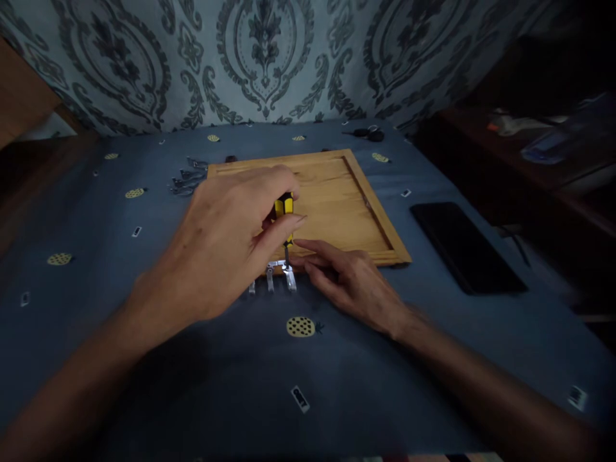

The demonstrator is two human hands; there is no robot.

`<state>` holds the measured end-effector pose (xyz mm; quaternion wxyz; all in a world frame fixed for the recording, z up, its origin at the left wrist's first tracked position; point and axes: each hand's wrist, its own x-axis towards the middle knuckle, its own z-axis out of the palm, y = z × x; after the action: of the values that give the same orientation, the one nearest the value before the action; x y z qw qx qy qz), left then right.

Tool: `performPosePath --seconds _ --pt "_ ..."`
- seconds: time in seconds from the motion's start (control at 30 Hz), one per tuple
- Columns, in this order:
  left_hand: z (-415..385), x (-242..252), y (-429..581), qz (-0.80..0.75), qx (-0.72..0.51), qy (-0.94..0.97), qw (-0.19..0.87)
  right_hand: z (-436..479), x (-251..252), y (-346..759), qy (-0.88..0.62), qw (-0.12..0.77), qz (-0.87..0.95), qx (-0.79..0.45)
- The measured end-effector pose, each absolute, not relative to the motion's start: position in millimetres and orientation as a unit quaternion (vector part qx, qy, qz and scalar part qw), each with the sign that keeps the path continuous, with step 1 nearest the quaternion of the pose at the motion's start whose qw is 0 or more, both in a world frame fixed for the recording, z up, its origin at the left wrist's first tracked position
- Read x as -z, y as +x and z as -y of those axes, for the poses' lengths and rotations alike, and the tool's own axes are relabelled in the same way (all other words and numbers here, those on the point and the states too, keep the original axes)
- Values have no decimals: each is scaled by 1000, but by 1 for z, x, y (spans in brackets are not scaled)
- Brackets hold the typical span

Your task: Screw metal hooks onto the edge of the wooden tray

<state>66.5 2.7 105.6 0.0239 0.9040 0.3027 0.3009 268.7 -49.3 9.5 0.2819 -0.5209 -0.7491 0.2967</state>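
My left hand (pixel 226 224) is closed round the yellow-and-black handle of a screwdriver (pixel 284 205), held upright with its shaft pointing down. The tip meets the right end of a shiny metal hook rail (pixel 290 280) at the near edge of a framed wooden board (pixel 378 218). Several hooks hang over that edge, and the rail's left part is hidden behind my left hand. My right hand (pixel 351 282) lies at the board's near edge, its fingertips drawn together beside the screwdriver tip and the rail's end. What they pinch, if anything, cannot be made out.
Loose metal hooks (pixel 187 178) lie left of the board. Behind it, a dark object with a rounded handle (pixel 368 133) rests on the blue pineapple-print cloth (pixel 231 391). A black phone (pixel 466 247) lies to the right. A patterned curtain (pixel 264 58) hangs at the back.
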Motion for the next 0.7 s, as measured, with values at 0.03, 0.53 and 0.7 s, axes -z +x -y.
performPosePath --seconds 0.03,0.53,0.7 --pt "-2 -106 66 -300 -295 907 23 49 -9 269 -522 281 750 -294" --pt "-8 -108 62 -292 -283 913 38 51 -7 269 -511 309 747 -291" --pt "-10 -107 60 -308 -281 908 45 50 -6 270 -513 296 758 -273"
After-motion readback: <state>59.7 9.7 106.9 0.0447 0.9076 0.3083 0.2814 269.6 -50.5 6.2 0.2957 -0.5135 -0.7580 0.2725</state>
